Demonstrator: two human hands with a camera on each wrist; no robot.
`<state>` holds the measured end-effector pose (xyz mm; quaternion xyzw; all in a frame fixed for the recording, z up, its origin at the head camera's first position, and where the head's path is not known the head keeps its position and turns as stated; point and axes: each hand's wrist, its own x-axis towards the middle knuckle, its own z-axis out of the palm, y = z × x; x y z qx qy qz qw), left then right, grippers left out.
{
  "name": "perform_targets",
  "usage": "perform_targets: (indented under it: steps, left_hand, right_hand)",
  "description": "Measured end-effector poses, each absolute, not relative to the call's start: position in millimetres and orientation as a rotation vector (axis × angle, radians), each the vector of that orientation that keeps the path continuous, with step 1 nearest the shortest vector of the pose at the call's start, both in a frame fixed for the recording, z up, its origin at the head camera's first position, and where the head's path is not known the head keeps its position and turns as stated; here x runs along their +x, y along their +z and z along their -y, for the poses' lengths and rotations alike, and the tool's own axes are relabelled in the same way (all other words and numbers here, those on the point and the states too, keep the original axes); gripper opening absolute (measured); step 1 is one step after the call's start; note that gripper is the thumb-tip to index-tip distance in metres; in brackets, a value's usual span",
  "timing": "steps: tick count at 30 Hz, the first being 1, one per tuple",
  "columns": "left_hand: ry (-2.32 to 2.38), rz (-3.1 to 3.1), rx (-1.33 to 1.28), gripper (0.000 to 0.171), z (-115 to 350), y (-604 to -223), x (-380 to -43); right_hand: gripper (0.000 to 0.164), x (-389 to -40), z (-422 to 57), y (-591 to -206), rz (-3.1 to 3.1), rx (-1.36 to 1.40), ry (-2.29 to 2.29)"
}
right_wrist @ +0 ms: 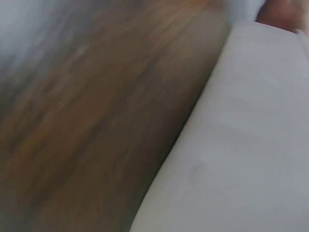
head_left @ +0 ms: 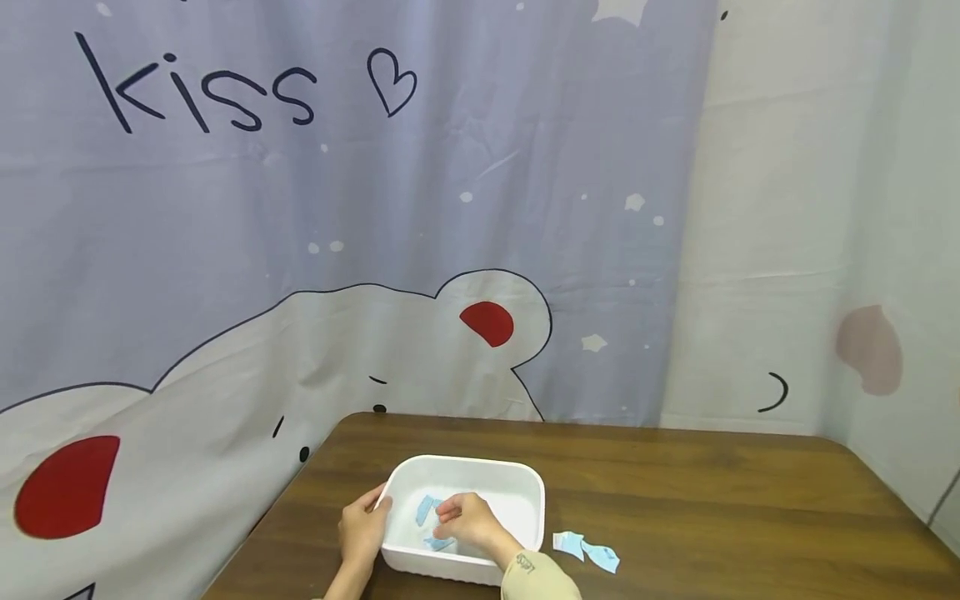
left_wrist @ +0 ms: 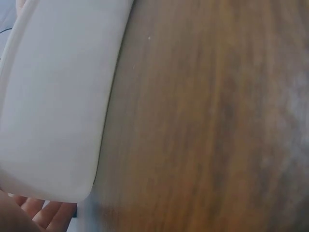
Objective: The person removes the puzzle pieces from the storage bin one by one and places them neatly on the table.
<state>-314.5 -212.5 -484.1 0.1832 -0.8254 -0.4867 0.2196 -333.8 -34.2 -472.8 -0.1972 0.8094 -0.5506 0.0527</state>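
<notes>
A white plastic basin (head_left: pixel 480 567) stands on the wooden table in the head view. My left hand (head_left: pixel 362 531) holds its left rim, thumb at the edge and fingers along the outer wall. In the left wrist view, fingers (left_wrist: pixel 48 212) show beside the end of the basin (left_wrist: pixel 58 106). My right hand (head_left: pixel 471 521) reaches inside over the basin floor, fingers bent, fingertips right at torn light-blue paper scraps (head_left: pixel 423 510). Another blue scrap (head_left: pixel 438 543) lies below the thumb. I cannot tell whether the right fingers pinch a scrap.
Two torn blue-and-white paper scraps (head_left: pixel 568 544) (head_left: pixel 602 557) lie on the table right of the basin. The brown wooden table (head_left: pixel 712 500) extends to the right. Behind it hangs a printed curtain (head_left: pixel 585 167) with bear drawings and lettering.
</notes>
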Motion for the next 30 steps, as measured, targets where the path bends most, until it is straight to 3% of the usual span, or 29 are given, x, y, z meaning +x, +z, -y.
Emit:
perform_targets:
  steps: [19,30]
  left_hand:
    - [-1.359,2.268,0.491,0.035,214.2,-479.6,-315.4]
    - [-1.391,2.29,0.509,0.036,212.4,-485.2,-313.9]
  right_hand:
    - [0.041,-330.9,36.6,-469.0,-2.504,-0.757,-1.429]
    - [0.03,-330.2,34.4,-479.4,-2.551,-0.828,-1.378]
